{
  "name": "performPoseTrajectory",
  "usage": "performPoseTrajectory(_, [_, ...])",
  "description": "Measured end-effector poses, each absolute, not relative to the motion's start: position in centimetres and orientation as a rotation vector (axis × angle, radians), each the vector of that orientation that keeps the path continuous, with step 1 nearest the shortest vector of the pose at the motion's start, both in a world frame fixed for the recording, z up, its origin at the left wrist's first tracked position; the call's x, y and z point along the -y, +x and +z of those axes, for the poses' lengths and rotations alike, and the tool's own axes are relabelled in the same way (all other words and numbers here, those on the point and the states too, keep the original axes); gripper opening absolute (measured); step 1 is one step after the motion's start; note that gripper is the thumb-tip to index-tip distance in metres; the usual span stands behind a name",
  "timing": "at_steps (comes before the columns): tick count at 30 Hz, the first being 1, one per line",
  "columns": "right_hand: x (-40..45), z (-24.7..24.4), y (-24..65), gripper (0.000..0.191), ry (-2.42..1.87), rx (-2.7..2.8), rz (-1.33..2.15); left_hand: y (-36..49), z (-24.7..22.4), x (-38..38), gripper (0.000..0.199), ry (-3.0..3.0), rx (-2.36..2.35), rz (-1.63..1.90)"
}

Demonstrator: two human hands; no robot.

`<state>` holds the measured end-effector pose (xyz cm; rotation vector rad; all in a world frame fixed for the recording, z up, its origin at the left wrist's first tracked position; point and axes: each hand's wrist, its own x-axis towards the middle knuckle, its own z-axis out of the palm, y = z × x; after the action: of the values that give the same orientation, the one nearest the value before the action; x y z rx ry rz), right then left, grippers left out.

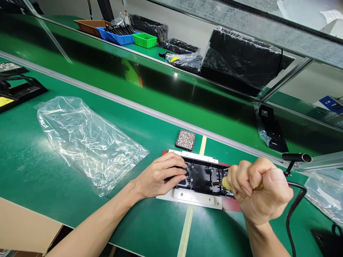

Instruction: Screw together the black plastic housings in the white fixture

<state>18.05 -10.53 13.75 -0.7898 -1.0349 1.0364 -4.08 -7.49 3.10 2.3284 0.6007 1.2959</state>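
A long black plastic housing [199, 177], with posts and ribs inside, lies in a white fixture [194, 200] on a red base. My left hand [160, 175] rests over the housing's left end, fingers stretched out and slightly apart, the fingertips on its inside. My right hand [261, 189] is wrapped in a fist round a corded tool that looks like a soldering iron [225, 183]. Only its yellow collar and dark tip show; the tip points left into the housing's right part. Behind the fixture stands a small square tray [185, 139] full of tiny metal pieces.
A clear plastic bag [88, 139] lies left of the fixture. A black stand with a metal tube [297, 157] is at the right, beside a black cord [291, 214]. Blue [118, 35] and green bins [145, 40] sit beyond the metal rail [150, 110].
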Motion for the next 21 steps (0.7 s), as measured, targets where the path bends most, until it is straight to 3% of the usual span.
performPoseTrajectory(21, [10.46,13.53,17.96,0.044,-0.745,1.076,1.032,-4.17,3.06,7.48,0.013,2.328,-0.615,1.283])
